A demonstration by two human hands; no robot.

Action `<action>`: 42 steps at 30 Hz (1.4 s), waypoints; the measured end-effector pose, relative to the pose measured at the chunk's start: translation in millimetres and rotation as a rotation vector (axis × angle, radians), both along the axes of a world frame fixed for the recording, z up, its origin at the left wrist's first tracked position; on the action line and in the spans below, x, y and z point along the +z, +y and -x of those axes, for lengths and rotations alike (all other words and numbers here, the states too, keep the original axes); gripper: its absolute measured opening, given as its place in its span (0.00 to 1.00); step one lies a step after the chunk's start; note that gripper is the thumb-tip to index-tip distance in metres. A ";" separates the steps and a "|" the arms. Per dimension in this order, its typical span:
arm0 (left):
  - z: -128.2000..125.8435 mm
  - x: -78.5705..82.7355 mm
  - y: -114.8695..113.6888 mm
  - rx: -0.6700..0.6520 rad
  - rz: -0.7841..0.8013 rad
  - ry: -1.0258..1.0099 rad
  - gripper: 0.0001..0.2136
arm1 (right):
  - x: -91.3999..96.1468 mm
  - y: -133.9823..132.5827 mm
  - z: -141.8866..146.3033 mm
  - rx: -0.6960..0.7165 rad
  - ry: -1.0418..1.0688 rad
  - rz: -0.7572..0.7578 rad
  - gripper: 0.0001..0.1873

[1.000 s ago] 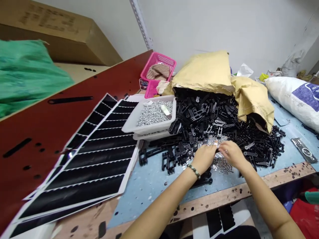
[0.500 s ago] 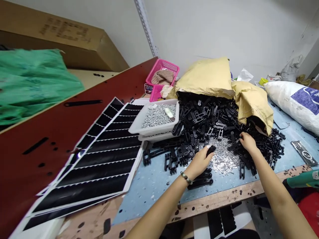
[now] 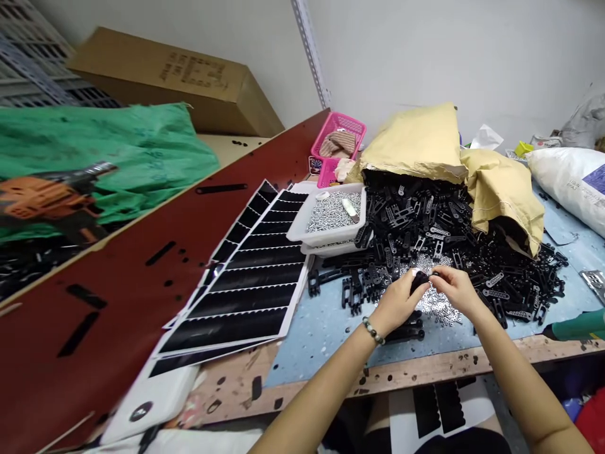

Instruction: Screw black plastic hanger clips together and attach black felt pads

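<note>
My left hand (image 3: 397, 301), with a beaded bracelet at its wrist, is closed round a black plastic part (image 3: 420, 281). Fingertips of my right hand (image 3: 456, 291) pinch a small dark piece against that part; most of the piece is hidden by the fingers. Both hands meet above a heap of small silver nuts and screws (image 3: 442, 310) on the blue table top. Behind them spreads a large pile of black plastic link parts (image 3: 406, 221). More black parts (image 3: 409, 331) lie under my left hand.
A white tub of screws (image 3: 326, 236) stands left of the pile. Two yellow paper sacks (image 3: 411, 142) lie open behind it. Sheets with black strips (image 3: 231, 302) cover the left side, beside a red board (image 3: 142, 284). A green-handled tool (image 3: 579, 326) rests at the right edge.
My right hand has moved left from the pile to meet my left hand at the black part. The camera view has turned left, bringing an orange power tool into sight.
</note>
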State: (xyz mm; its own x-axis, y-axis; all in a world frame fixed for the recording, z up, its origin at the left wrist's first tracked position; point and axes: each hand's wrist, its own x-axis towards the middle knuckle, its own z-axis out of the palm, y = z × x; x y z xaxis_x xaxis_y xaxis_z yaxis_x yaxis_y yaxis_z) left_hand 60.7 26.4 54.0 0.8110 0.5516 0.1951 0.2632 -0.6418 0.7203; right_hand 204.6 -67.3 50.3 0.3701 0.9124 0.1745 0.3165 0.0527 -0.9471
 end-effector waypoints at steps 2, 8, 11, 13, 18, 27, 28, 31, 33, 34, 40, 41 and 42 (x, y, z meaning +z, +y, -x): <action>5.1 3.0 0.5 0.008 -0.118 0.026 0.11 | 4.8 -1.5 1.4 0.000 -0.042 -0.007 0.11; 11.8 9.5 3.5 -0.021 -0.393 0.137 0.12 | -6.1 1.4 12.4 -0.040 0.084 0.028 0.14; 16.9 5.3 12.6 -0.022 -0.311 0.157 0.12 | -22.9 4.2 12.5 -0.014 0.093 0.051 0.17; 21.2 -1.5 22.2 0.034 -0.218 0.153 0.12 | -35.1 5.7 10.6 -0.026 -0.106 0.093 0.18; 27.7 -24.1 40.3 0.079 -0.106 0.163 0.12 | -61.1 12.9 18.5 -0.046 -0.707 0.260 0.08; 22.5 -35.3 40.7 -0.044 -0.084 0.186 0.08 | -74.5 11.4 13.5 -0.119 -0.592 0.177 0.10; 20.2 -35.9 40.3 -0.081 -0.096 0.198 0.07 | -76.2 8.0 10.2 -0.128 -0.552 0.139 0.11; 12.9 -40.3 36.7 -0.159 -0.140 0.244 0.05 | -81.8 -1.0 6.8 -0.036 -0.587 0.104 0.11; 10.7 -44.0 33.4 -0.180 -0.166 0.278 0.06 | -84.6 -3.9 9.9 0.009 -0.682 0.142 0.10; 11.1 -45.7 31.8 -0.185 -0.177 0.292 0.06 | -85.3 -4.3 12.3 0.007 -0.727 0.166 0.10; 20.0 -47.3 31.2 -0.188 -0.206 0.364 0.11 | -80.9 -2.3 22.1 0.004 -0.852 0.225 0.13; 20.3 -46.5 32.1 -0.194 -0.206 0.373 0.11 | -80.1 -2.9 22.3 0.013 -0.855 0.223 0.13; 20.2 -45.8 33.2 -0.203 -0.204 0.379 0.10 | -79.6 -3.8 22.2 0.022 -0.857 0.219 0.14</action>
State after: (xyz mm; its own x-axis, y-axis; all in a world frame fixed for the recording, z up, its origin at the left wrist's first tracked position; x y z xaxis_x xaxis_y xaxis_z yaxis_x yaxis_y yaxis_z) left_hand 40.5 59.7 8.3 0.9332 0.3562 -0.0472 0.3379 -0.8255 0.4521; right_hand 182.3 -71.1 -29.3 0.1738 0.9633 0.2044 0.9232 -0.0871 -0.3744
